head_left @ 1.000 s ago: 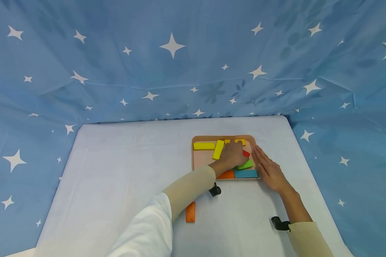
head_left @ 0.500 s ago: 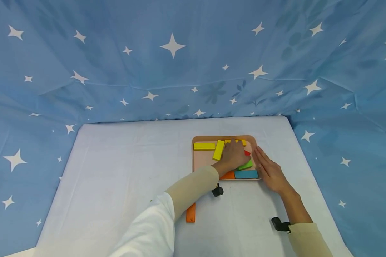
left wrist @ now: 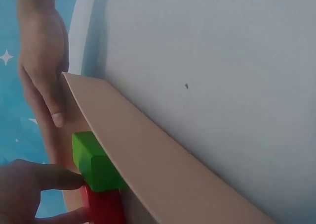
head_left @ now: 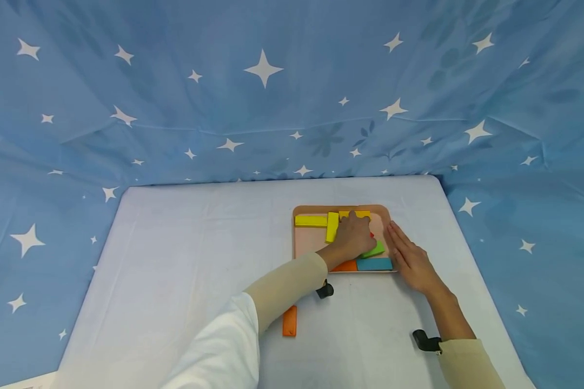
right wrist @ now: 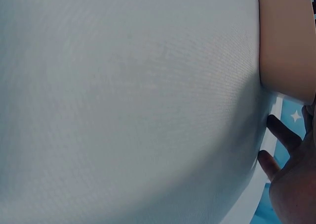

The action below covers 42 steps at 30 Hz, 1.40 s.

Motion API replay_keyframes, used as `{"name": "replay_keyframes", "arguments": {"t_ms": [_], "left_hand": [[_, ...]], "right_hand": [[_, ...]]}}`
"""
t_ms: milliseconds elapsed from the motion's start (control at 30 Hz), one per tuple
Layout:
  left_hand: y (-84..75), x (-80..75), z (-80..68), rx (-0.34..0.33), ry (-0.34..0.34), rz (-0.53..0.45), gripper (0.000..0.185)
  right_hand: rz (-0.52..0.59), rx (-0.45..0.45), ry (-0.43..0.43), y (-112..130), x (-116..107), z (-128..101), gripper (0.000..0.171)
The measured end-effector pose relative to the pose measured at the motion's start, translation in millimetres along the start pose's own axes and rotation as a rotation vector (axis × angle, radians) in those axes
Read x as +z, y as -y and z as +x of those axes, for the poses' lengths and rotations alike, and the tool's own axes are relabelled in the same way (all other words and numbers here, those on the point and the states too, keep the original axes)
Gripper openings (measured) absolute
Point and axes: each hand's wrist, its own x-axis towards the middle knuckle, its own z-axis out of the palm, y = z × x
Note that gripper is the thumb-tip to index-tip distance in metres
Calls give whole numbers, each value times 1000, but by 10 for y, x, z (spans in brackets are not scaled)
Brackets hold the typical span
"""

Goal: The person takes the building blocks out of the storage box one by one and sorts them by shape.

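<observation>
Looks like a staged tabletop recording spot; home, lab or office can't be told. Blue star-print cloth (head_left: 175, 97) fills the area behind the white table (head_left: 190, 243) and past its left and right sides, hiding whatever's beyond. Black wrist gear (head_left: 425, 341) above the table fits a filming setup.

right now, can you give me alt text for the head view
A person's left hand is over multicoloured oblong blocks in a shallow tan rectangular tray; a straight right hand lies along its right edge. One orange oblong block lies outside, on the white table.
</observation>
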Motion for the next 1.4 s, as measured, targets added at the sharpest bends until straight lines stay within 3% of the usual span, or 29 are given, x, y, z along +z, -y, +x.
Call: {"name": "replay_keyframes", "arguments": {"t_ms": [200,400,700,933,1133,1400], "left_hand": [[52,-46,-44,42,-2,39,40],[135,-81,-43,73,6,13,23],[298,-95,-33,141,3,-14,15],[396,-124,-119,170,-16,-29,40],[439,-258,-273,189,-40,-57,47],[568,-408,-515,330,-54,-188,49]], "right_hand": [[9,14,11,7,15,-10,58],[7,12,14,18,35,-21,57],[12,10,7,29,54,-31,57],[11,-5,-6,24,53,-44,57],[5,-18,-13,9,39,-29,57],[12,4,5,-1,-20,-2,56]]}}
